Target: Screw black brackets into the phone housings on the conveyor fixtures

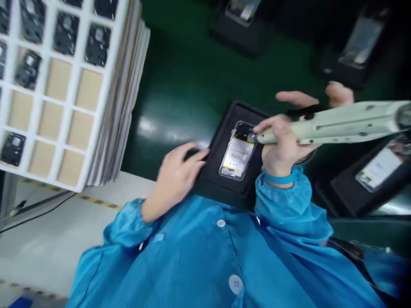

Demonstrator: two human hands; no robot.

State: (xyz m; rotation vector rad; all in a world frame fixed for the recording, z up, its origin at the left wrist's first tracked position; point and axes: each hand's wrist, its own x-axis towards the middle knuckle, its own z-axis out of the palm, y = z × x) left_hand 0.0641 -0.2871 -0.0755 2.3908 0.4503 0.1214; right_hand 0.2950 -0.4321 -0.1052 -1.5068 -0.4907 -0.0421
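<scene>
My right hand [281, 143] is closed around a pale green electric screwdriver [346, 122], with some fingers showing past its far side. The screwdriver's nose sits over the upper right corner of an opened phone [239, 152], whose white battery has yellow edges. The phone lies face down in a black fixture [212, 169] on the bench in front of me. My left hand [176, 175] is at the fixture's left edge, with bent fingers around something small and dark that I cannot make out. A blue band circles my right wrist.
At left stands a stack of trays [112, 128]; the top white grid [73, 102] holds several black phone parts. More black fixtures with opened phones [379, 169] sit to the right and at the back of the green bench [173, 77].
</scene>
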